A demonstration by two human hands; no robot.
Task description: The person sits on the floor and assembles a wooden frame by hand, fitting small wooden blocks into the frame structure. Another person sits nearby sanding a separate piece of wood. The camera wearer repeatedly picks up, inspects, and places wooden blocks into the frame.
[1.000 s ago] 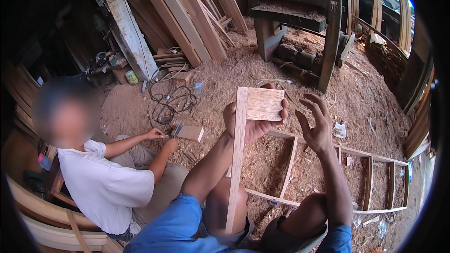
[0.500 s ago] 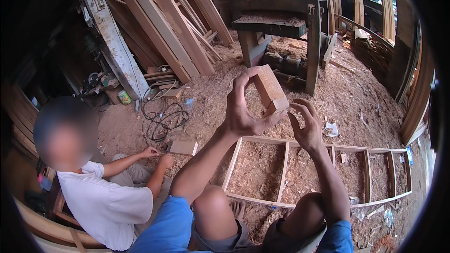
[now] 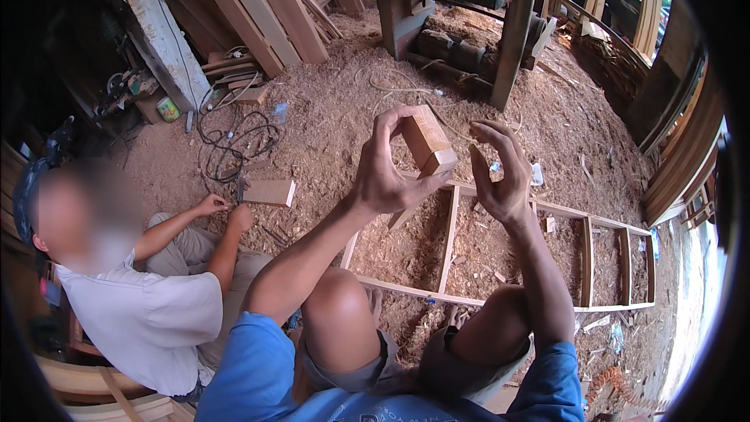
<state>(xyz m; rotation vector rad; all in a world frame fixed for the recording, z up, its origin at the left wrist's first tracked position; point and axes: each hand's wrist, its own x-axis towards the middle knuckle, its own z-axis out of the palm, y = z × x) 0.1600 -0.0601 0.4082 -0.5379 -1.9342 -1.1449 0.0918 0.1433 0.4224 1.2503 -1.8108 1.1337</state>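
My left hand [image 3: 380, 176] grips a wooden block [image 3: 426, 137] between thumb and fingers, raised above the floor. The block is pale brown and squared, tilted, with one end face toward me. To its right, my right hand [image 3: 504, 180] is held up with fingers curved and apart, touching nothing. Beneath both hands lies a light wooden frame [image 3: 449, 238] with several crosspieces, like a ladder, in front of my bent knees. Part of it is hidden behind my arms.
At left sits a person in a white shirt [image 3: 148, 320], hands by a wooden block [image 3: 269, 192] on the floor. A black cable [image 3: 254, 137] lies coiled beyond. Shavings cover the ground. A machine stand [image 3: 504, 62] is at the back; long boards [image 3: 242, 8] lean at back left.
My view has tipped downward, so the machine stand sits higher in the picture. My right hand has risen slightly, still apart from the block. The left hand keeps its grip.
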